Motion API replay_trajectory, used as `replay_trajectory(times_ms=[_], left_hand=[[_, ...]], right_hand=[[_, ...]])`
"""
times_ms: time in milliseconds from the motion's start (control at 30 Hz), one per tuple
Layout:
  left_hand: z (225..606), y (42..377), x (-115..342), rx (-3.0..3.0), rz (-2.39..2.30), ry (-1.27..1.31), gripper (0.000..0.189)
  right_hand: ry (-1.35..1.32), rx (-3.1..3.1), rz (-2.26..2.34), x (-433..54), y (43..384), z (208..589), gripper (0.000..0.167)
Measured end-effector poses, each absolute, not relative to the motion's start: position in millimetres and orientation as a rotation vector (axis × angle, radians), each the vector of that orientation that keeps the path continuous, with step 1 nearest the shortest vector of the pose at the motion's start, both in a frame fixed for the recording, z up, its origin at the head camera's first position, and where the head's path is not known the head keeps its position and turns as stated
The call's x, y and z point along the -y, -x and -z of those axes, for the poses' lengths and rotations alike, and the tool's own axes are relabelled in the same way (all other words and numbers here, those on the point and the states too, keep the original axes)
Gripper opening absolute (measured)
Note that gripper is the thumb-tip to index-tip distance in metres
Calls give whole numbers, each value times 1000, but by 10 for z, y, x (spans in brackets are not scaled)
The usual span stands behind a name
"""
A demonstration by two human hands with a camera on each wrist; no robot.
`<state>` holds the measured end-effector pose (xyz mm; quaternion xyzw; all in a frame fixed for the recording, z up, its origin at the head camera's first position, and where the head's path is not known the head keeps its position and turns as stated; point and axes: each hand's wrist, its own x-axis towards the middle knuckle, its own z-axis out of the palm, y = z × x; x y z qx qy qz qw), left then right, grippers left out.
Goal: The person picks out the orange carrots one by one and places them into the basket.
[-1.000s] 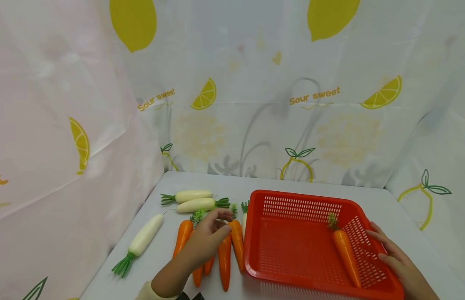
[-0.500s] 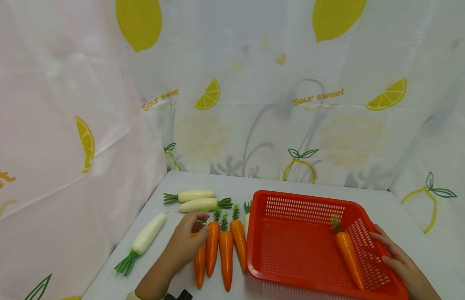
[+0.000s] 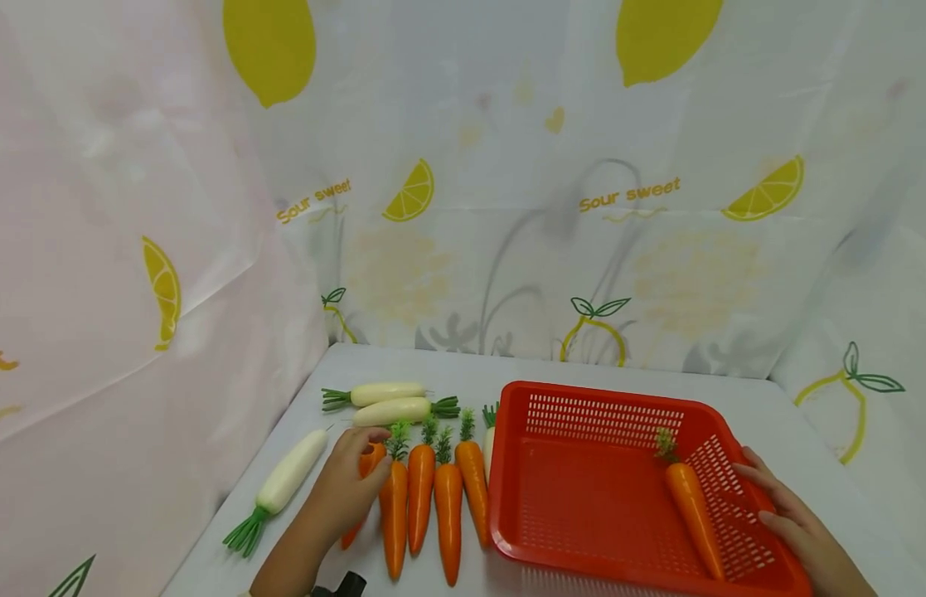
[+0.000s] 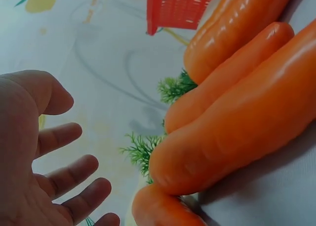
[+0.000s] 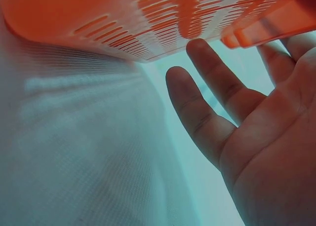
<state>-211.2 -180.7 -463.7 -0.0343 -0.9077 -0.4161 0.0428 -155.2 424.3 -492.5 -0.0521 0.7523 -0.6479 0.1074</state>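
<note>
My left hand (image 3: 349,479) lies open over the leftmost carrot (image 3: 374,457) of a row of orange carrots (image 3: 421,496) on the white table. In the left wrist view its fingers (image 4: 59,179) are spread and relaxed beside the carrots (image 4: 232,137), holding nothing. A red slotted basket (image 3: 582,497) sits to the right with one carrot (image 3: 692,510) inside. At the basket's right rim rests my right hand (image 3: 789,516), open, with straight fingers (image 5: 197,105) against the basket's side (image 5: 148,16).
Three white radishes lie left of and behind the carrots: one near the left edge (image 3: 288,468) and two side by side (image 3: 391,401). Another white one (image 3: 487,448) is squeezed between carrots and basket. Lemon-print curtains close in the table (image 3: 448,369) on three sides.
My left hand has slid left, from the carrots near the basket to the leftmost carrot, leaving the others uncovered in a row. The right hand stays at the basket's rim.
</note>
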Motion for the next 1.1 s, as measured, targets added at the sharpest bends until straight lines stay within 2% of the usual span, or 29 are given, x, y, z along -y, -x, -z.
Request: replay_trajectory(times_ms=[267,533,800,1100], left_hand=[[4678,2102,1876,2751,1529,9,41],[4767,2117,1919,2785,1441,-121,41],[4915,2204,1903,2774,1412,-221,51],[5005,2259,1934,2849,1350,-234,63]], right_hand=[[202,-2131,1963,-4258,1563,4937,54],[109,-2136,1936,-4273,1553,4959,53],[72,-2162,1907,-4267,1537,4939,52],[166,-2136,1950,-4272,1565,4931,52]])
